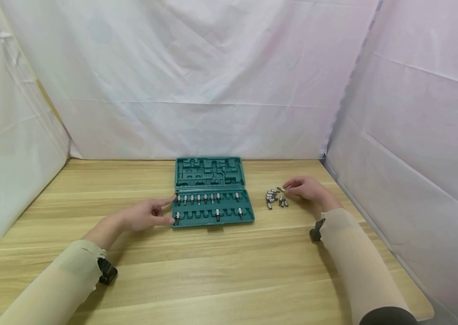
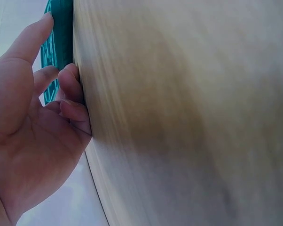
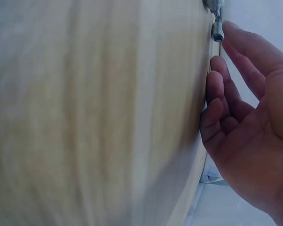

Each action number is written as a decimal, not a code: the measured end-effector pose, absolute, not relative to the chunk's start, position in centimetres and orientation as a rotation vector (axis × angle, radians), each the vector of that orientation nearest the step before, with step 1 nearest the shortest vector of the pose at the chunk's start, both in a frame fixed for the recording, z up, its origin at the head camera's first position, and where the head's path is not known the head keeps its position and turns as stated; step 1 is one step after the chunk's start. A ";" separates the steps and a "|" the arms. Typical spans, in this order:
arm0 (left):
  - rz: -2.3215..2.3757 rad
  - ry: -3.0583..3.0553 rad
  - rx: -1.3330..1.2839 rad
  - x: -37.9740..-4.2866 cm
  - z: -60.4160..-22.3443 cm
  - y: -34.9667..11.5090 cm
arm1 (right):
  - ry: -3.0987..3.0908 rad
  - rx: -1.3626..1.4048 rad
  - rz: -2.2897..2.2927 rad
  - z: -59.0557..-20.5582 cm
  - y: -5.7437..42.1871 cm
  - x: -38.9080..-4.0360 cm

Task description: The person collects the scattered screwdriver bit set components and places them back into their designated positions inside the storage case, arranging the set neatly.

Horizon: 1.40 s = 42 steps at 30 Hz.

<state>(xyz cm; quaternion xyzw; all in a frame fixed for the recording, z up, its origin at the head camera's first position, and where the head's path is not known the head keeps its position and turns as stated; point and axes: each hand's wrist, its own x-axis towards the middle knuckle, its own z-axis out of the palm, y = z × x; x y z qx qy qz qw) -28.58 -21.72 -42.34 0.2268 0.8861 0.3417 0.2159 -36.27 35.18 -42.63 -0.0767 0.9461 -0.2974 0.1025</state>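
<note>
A green tool case (image 1: 212, 222) lies unfolded on the table, its lower half holding two rows of metal bit sockets (image 1: 206, 198), with gaps in the front row. My left hand (image 1: 145, 215) rests at the case's left side, thumb by the front corner and index finger farther back; its other fingers are bent in the left wrist view. To the right of the case is a small pile of loose bit sockets (image 1: 270, 197). My right hand (image 1: 306, 188) reaches over the pile's right edge, thumb and index fingertips beside one bit socket (image 3: 217, 31). A firm pinch is not visible.
The case's lid (image 1: 210, 172) stands open at the back, with moulded hollows inside. Under everything is a wood-grain table (image 1: 196, 271). White cloth (image 1: 200, 81) hangs behind it and along both sides.
</note>
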 end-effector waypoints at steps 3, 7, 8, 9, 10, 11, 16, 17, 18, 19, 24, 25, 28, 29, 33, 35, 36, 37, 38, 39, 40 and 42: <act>0.951 2.455 0.630 -28.6 -42.3 -21.7 | 2.794 -0.219 -0.855 -42.4 34.7 -36.2; 0.943 2.460 0.634 -28.6 -42.3 -21.8 | 2.797 -0.209 -0.852 -42.3 34.3 -36.2; 0.938 2.462 0.636 -28.6 -42.4 -21.8 | 2.800 -0.208 -0.847 -42.3 34.3 -36.2; 0.934 2.465 0.636 -28.6 -42.4 -21.8 | 2.803 -0.200 -0.845 -42.3 34.2 -36.3; 0.930 2.466 0.637 -28.6 -42.4 -21.8 | 2.807 -0.191 -0.844 -42.3 34.2 -36.3; 0.928 2.467 0.638 -28.6 -42.4 -21.7 | 2.806 -0.179 -0.842 -42.4 34.2 -36.3; 0.930 2.463 0.641 -28.6 -42.3 -21.7 | 2.809 -0.114 -0.833 -42.4 34.2 -36.4; 0.932 2.462 0.640 -28.6 -42.3 -21.7 | 2.809 -0.112 -0.830 -42.4 34.3 -36.4; 0.931 2.460 0.640 -28.6 -42.3 -21.7 | 2.808 -0.114 -0.832 -42.4 34.3 -36.4; 0.931 2.459 0.639 -28.6 -42.3 -21.6 | 2.808 -0.117 -0.837 -42.4 34.4 -36.4; 0.935 2.454 0.644 -28.6 -42.2 -21.6 | 2.803 -0.096 -0.919 -42.2 34.9 -36.2; 0.936 2.454 0.644 -28.6 -42.2 -21.6 | 2.798 -0.083 -0.947 -42.2 35.0 -36.1; 0.936 2.453 0.645 -28.6 -42.1 -21.6 | 2.764 -0.036 -1.071 -42.0 35.1 -35.9; 0.936 2.453 0.645 -28.6 -42.1 -21.6 | 2.750 -0.029 -1.109 -41.9 35.1 -35.9; 0.942 2.450 0.643 -28.5 -42.1 -21.7 | 2.779 -0.040 -1.169 -41.6 34.8 -35.9; 0.943 2.448 0.643 -28.5 -42.2 -21.7 | 2.806 -0.069 -1.163 -41.5 34.5 -36.0; 0.944 2.447 0.642 -28.5 -42.2 -21.7 | 2.819 -0.078 -1.165 -41.5 34.3 -36.1; 0.944 2.447 0.643 -28.5 -42.2 -21.7 | 2.818 -0.084 -1.183 -41.4 34.1 -36.1; 0.942 2.449 0.644 -28.5 -42.2 -21.7 | 2.813 -0.093 -1.205 -41.3 33.9 -36.1; 0.940 2.451 0.647 -28.5 -42.2 -21.8 | 2.807 -0.109 -1.224 -41.2 33.6 -36.1; 0.938 2.454 0.648 -28.5 -42.2 -21.8 | 2.798 -0.133 -1.238 -41.1 33.4 -36.1; 0.932 2.459 0.651 -28.5 -42.3 -21.8 | 2.769 -0.161 -1.282 -40.8 32.9 -36.0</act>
